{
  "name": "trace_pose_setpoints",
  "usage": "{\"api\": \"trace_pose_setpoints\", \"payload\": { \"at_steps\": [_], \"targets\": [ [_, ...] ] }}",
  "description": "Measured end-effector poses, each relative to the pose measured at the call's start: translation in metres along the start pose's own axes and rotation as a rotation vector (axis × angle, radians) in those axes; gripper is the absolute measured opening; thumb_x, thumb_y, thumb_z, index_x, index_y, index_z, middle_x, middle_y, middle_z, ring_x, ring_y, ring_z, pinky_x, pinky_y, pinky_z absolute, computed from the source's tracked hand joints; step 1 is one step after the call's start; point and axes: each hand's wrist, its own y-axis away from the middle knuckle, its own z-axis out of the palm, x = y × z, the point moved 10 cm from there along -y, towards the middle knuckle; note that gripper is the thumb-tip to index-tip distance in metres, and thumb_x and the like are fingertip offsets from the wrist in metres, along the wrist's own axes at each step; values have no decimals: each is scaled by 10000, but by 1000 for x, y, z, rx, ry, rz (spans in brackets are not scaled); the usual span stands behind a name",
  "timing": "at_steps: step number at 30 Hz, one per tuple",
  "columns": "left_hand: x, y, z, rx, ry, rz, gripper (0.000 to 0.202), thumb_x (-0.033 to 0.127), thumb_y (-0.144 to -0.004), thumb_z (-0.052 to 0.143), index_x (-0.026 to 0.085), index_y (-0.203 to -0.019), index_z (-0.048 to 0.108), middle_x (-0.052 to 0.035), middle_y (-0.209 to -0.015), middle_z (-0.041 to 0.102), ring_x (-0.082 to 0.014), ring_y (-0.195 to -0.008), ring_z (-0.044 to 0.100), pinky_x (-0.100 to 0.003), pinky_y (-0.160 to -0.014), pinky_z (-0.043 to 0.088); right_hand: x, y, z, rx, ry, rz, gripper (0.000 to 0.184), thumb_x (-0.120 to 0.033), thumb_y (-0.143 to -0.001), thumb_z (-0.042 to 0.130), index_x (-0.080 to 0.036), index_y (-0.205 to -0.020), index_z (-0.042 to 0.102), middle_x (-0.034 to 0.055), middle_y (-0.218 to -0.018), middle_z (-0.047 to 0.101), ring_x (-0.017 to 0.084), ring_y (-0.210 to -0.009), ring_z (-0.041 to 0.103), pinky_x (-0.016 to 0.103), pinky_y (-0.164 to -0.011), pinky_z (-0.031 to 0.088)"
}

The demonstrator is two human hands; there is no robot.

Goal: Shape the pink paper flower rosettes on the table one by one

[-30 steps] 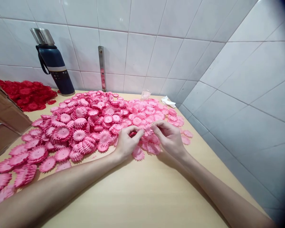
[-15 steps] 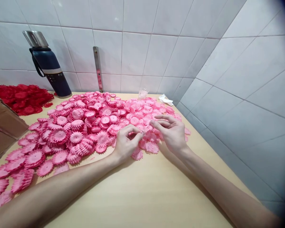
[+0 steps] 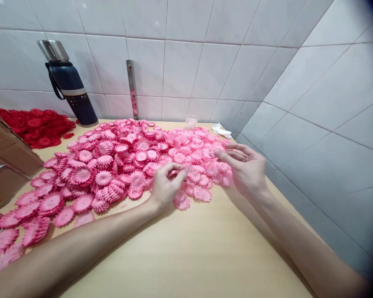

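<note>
A wide heap of pink paper flower discs (image 3: 124,161) covers the wooden table (image 3: 192,252). My left hand (image 3: 165,187) rests at the heap's near edge, its fingers pinched together over the discs; what they grip is hidden. My right hand (image 3: 247,167) hovers over the heap's right end, thumb and forefinger close together and the other fingers stretched out. I cannot make out anything held in it.
A dark blue flask (image 3: 69,85) with a steel cap stands at the back left against the tiled wall. A pile of red discs (image 3: 37,126) lies beside it. A cardboard box (image 3: 6,159) is at the left edge. A small clear cup (image 3: 190,122) and white scrap (image 3: 221,131) sit at the back.
My right hand has drawn away from my left hand, moving right and slightly up over the heap. My left hand stays pinched in the same spot.
</note>
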Motion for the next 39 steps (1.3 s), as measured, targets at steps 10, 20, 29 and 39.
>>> {"api": "trace_pose_setpoints", "payload": {
  "at_steps": [10, 20, 29, 39],
  "targets": [
    [3, -2, -1, 16, -99, 34, 87, 206, -739, 660, 129, -756, 697, -72, -816, 686, -166, -777, 629, -269, -728, 491, 4, 25, 42, -276, 94, 11, 377, -333, -618, 820, -174, -915, 649, 5, -643, 676, 181, -684, 676, 297, -647, 545],
    [6, 0, 11, -97, 36, 91, 169, 294, -756, 678, 140, -825, 673, -59, -842, 659, -157, -784, 623, -259, -727, 499, 6, 47, 69, -486, 109, -12, 282, -360, -778, 681, -188, -985, 597, 42, -793, 704, 181, -751, 679, 273, -616, 541],
    [11, 2, 4, -32, -66, 87, 217, 320, -770, 651, 136, -658, 624, -10, -629, 574, -118, -605, 514, -235, -579, 411, -5, 53, 71, -473, 257, -163, 135, -320, -833, 622, -195, -881, 602, 37, -799, 675, 187, -756, 666, 296, -642, 529],
    [10, 2, 10, -114, 140, 58, 178, 271, -839, 542, 151, -758, 645, -57, -831, 646, -165, -810, 596, -289, -777, 480, -19, 49, 65, -388, 297, -263, 142, -279, -839, 612, -204, -783, 718, 42, -777, 654, 183, -732, 617, 315, -655, 502]
  ]
}}
